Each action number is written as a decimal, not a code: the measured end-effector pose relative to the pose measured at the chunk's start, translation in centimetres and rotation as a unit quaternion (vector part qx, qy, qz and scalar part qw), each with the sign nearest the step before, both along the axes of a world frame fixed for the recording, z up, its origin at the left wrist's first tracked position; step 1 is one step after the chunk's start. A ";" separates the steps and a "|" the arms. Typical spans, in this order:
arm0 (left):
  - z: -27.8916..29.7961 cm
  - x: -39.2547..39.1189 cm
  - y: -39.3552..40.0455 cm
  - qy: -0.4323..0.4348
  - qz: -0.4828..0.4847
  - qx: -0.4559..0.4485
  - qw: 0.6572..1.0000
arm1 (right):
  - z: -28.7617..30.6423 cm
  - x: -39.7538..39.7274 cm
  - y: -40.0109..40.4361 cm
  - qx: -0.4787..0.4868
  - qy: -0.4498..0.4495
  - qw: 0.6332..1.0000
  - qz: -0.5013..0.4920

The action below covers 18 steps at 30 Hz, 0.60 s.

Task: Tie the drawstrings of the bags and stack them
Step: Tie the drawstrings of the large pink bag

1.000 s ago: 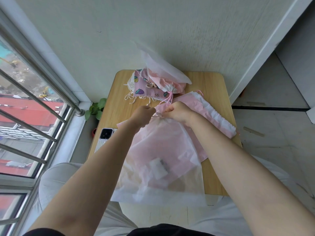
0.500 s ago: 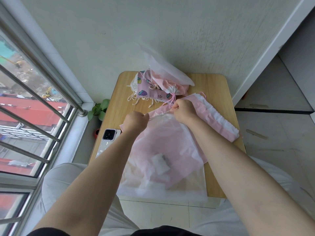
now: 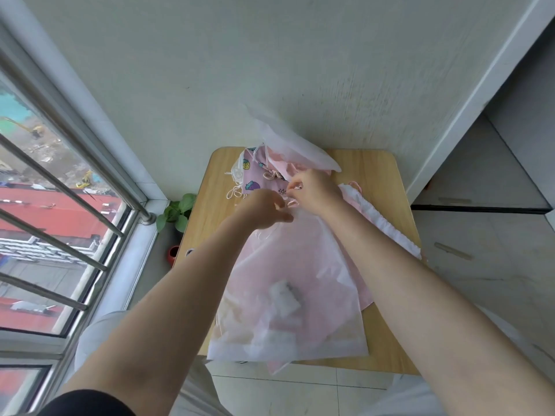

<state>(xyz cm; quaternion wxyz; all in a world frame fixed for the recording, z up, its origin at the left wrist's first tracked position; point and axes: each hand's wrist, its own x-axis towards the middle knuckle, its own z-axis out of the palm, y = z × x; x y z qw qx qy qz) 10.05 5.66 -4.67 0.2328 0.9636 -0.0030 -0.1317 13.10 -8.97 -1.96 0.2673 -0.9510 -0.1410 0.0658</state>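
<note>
A translucent white drawstring bag (image 3: 288, 295) lies on the wooden table (image 3: 378, 181), its gathered mouth pointing away from me. Under it lies a pink bag (image 3: 365, 298). My left hand (image 3: 264, 210) and my right hand (image 3: 312, 189) meet at the bag's mouth, each pinching a thin drawstring there. Beyond them a pile of bags rests against the wall: a pink bag with fruit prints (image 3: 255, 178) and a white translucent bag (image 3: 288, 142) on top. A white-edged pink bag (image 3: 378, 217) lies to the right.
A phone (image 3: 189, 251) lies at the table's left edge, mostly hidden by my left arm. A small green plant (image 3: 177, 211) in a red pot (image 3: 173, 256) stands on the floor by the window with metal bars (image 3: 60, 187). A wall stands right behind the table.
Both hands have moved together again and further from me, from a spread-apart pull on the strings to meeting at the bag's mouth. The view has tilted slightly.
</note>
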 end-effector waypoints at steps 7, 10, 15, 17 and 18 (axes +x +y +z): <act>2.4 3.4 -0.2 -0.105 0.147 -0.163 0.970 | 4.3 2.4 -1.9 -0.055 0.173 0.979 -0.092; 3.9 4.8 -0.2 -0.157 0.258 -0.254 0.919 | 5.1 5.1 -1.0 0.037 -0.001 0.988 -0.148; 5.3 8.2 3.0 -0.218 0.410 -0.339 0.818 | 5.1 8.1 2.1 0.035 -0.082 0.995 -0.055; 5.4 9.2 4.6 -0.214 0.423 -0.257 0.842 | 3.2 9.4 2.9 -0.024 -0.010 0.998 -0.060; 5.1 9.5 5.1 -0.213 0.431 -0.197 0.854 | 2.4 9.5 2.9 -0.043 0.025 0.997 -0.062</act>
